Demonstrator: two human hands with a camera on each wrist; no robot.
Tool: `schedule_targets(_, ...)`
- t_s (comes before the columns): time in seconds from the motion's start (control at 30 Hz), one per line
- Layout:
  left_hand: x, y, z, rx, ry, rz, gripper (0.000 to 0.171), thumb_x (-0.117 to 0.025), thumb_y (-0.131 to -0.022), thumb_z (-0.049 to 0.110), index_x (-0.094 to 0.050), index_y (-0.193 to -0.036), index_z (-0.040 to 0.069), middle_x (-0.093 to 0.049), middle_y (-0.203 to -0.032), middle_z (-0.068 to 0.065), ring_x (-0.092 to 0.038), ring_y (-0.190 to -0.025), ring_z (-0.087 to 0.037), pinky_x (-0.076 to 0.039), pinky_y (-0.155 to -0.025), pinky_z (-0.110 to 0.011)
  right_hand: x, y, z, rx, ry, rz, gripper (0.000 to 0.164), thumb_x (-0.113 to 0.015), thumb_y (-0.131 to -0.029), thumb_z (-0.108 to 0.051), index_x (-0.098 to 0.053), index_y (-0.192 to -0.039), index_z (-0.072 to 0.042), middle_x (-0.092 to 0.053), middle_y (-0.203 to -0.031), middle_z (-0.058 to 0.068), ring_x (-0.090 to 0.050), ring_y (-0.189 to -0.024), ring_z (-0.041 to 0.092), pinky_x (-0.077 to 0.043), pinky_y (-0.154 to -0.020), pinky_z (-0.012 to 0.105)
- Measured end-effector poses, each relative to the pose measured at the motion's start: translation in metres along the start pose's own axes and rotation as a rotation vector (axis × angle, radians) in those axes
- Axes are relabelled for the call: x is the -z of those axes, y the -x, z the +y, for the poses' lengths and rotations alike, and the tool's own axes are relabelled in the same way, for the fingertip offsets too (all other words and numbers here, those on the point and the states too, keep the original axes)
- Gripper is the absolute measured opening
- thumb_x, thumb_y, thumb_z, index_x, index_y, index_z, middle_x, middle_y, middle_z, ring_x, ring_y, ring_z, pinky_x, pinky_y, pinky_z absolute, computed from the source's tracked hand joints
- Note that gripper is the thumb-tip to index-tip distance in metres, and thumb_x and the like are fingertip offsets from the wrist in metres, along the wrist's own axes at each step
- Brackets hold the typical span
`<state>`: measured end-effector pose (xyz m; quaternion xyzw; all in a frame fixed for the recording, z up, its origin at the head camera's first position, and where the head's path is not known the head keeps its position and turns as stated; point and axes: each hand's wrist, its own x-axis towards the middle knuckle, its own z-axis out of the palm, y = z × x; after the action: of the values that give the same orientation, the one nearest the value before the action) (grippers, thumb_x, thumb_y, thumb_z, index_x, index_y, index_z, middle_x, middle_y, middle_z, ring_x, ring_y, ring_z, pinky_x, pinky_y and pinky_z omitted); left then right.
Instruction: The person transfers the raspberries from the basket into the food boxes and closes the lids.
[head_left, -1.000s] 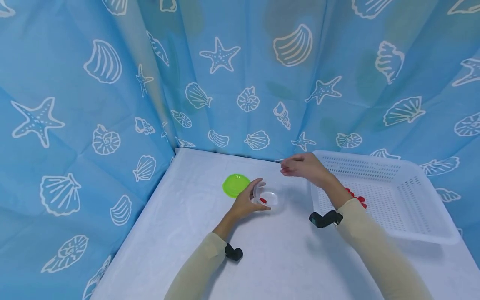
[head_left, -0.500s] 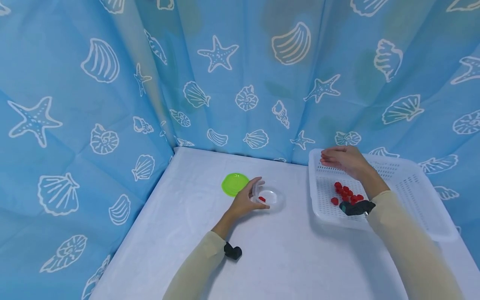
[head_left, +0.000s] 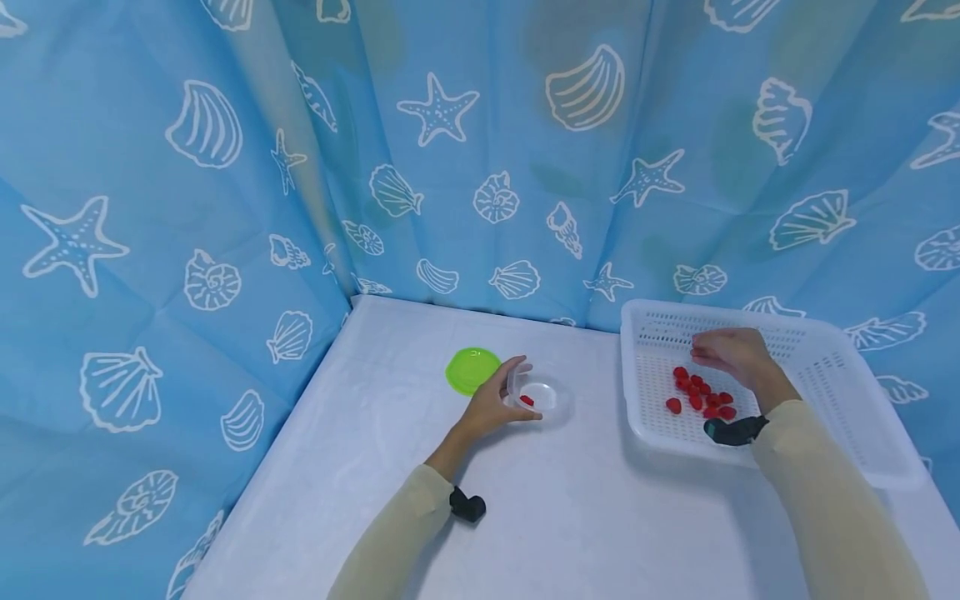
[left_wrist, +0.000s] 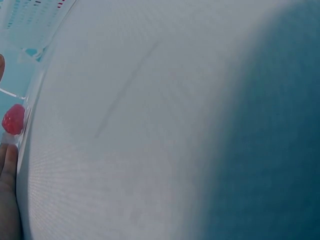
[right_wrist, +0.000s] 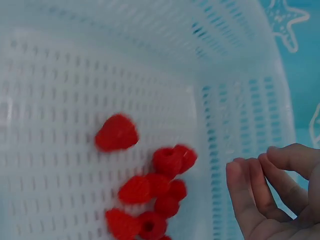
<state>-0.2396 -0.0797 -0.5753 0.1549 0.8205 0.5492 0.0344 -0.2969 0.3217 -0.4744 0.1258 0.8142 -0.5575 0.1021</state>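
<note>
My left hand (head_left: pixel 487 408) grips a small clear plastic tub (head_left: pixel 543 397) from its left side, thumb at the near wall and fingers at the far wall. A single red raspberry (left_wrist: pixel 13 120) lies inside the tub. Over the white perforated basket (head_left: pixel 633 417) hovers my right hand (head_left: pixel 733 357), its fingers loosely bent with nothing between them. Several raspberries (right_wrist: pixel 135 190) lie clustered on the basket floor, and one raspberry (right_wrist: pixel 117 133) sits a little apart. In the right wrist view, the right hand's fingertips are to the right of the cluster.
A round green lid (head_left: pixel 471 372) lies on the white-covered table (head_left: pixel 555 508) behind the left hand. Blue curtains (head_left: pixel 495 150) with white shell and starfish prints hang along the back and left sides. The basket takes up the table's right side.
My right hand has moved right, from beside the tub to over the basket, uncovering the raspberries in the head view. The left hand has kept its grip on the tub.
</note>
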Motion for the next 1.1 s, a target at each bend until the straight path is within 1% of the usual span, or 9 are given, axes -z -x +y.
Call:
schedule_targets(0.1,0.000,0.000,0.000,-0.002,-0.002,0.000,0.095,-0.088,-0.072,0.028,-0.035,-0.151,0.027,-0.049,-0.141,0.015,-0.040,-0.136,-0.013,-0.041,-0.105,-0.038,0.003,-0.001,0.009,0.005,0.095,0.000,0.081,-0.071,-0.090,-0.026,-0.024,-0.154,-0.010,-0.043,-0.142,0.028,-0.058,-0.113,0.043,-0.050,-0.091,0.049)
schedule_targets(0.2,0.000,0.001,0.000,0.003,0.000,-0.001,0.095,-0.088,-0.072,0.028,-0.035,-0.151,0.027,-0.049,-0.141,0.016,-0.040,-0.136,-0.011,-0.041,-0.106,-0.037,0.004,-0.003,0.015,-0.015,0.204,-0.018,0.076,-0.071,-0.090,-0.029,-0.031,-0.150,-0.004,-0.044,-0.140,0.029,-0.057,-0.115,0.044,-0.050,-0.091,0.051)
schedule_targets(0.27,0.000,0.001,0.000,0.008,0.004,-0.004,0.095,-0.089,-0.071,0.028,-0.035,-0.151,0.027,-0.049,-0.141,0.016,-0.039,-0.136,-0.010,-0.040,-0.106,-0.036,0.003,-0.004,0.016,-0.036,0.272,-0.030,0.070,-0.071,-0.089,-0.028,-0.039,-0.145,-0.001,-0.046,-0.138,0.029,-0.057,-0.114,0.044,-0.049,-0.092,0.052)
schedule_targets(0.33,0.000,0.002,0.001,0.012,0.008,-0.007,0.096,-0.089,-0.071,0.027,-0.035,-0.151,0.027,-0.050,-0.141,0.014,-0.039,-0.136,-0.009,-0.040,-0.106,-0.035,0.002,-0.005,0.016,-0.038,0.335,-0.049,0.065,-0.072,-0.088,-0.027,-0.046,-0.139,0.003,-0.048,-0.135,0.030,-0.057,-0.113,0.044,-0.048,-0.093,0.053)
schedule_targets(0.43,0.000,0.002,0.001,0.014,0.008,-0.005,0.096,-0.089,-0.071,0.027,-0.036,-0.150,0.027,-0.050,-0.141,0.014,-0.039,-0.136,-0.010,-0.040,-0.106,-0.036,0.000,-0.007,0.016,-0.003,0.440,-0.078,0.058,-0.076,-0.084,-0.023,-0.054,-0.131,0.004,-0.053,-0.128,0.030,-0.058,-0.108,0.043,-0.048,-0.093,0.055)
schedule_targets(0.6,0.000,0.001,0.001,0.011,-0.003,-0.001,0.096,-0.089,-0.070,0.029,-0.036,-0.150,0.028,-0.049,-0.140,0.018,-0.039,-0.136,-0.011,-0.041,-0.105,-0.037,0.000,-0.011,0.015,0.079,0.600,-0.134,0.056,-0.082,-0.076,-0.023,-0.062,-0.123,0.002,-0.059,-0.120,0.026,-0.057,-0.099,0.037,-0.049,-0.089,0.058)
schedule_targets(0.7,0.001,0.001,0.001,0.009,-0.003,0.001,0.097,-0.090,-0.070,0.029,-0.036,-0.150,0.028,-0.049,-0.140,0.018,-0.039,-0.136,-0.011,-0.041,-0.106,-0.038,-0.001,-0.013,0.014,0.095,0.625,-0.158,0.058,-0.084,-0.073,-0.023,-0.064,-0.122,0.001,-0.061,-0.116,0.024,-0.059,-0.094,0.034,-0.051,-0.087,0.056)
schedule_targets(0.83,0.001,0.001,0.001,0.013,-0.007,0.000,0.097,-0.090,-0.069,0.031,-0.036,-0.150,0.029,-0.049,-0.140,0.019,-0.039,-0.136,-0.011,-0.041,-0.105,-0.038,-0.003,-0.015,0.016,0.093,0.632,-0.166,0.057,-0.085,-0.073,-0.024,-0.065,-0.120,0.001,-0.062,-0.113,0.023,-0.059,-0.090,0.031,-0.054,-0.082,0.051)
schedule_targets(1.1,0.002,0.000,-0.001,0.024,-0.022,0.003,0.097,-0.089,-0.069,0.035,-0.036,-0.150,0.031,-0.048,-0.140,0.020,-0.039,-0.136,-0.010,-0.042,-0.104,-0.039,-0.006,-0.017,0.019,0.102,0.639,-0.160,0.046,-0.080,-0.080,-0.026,-0.067,-0.116,0.000,-0.065,-0.106,0.019,-0.059,-0.084,0.028,-0.056,-0.072,0.039)
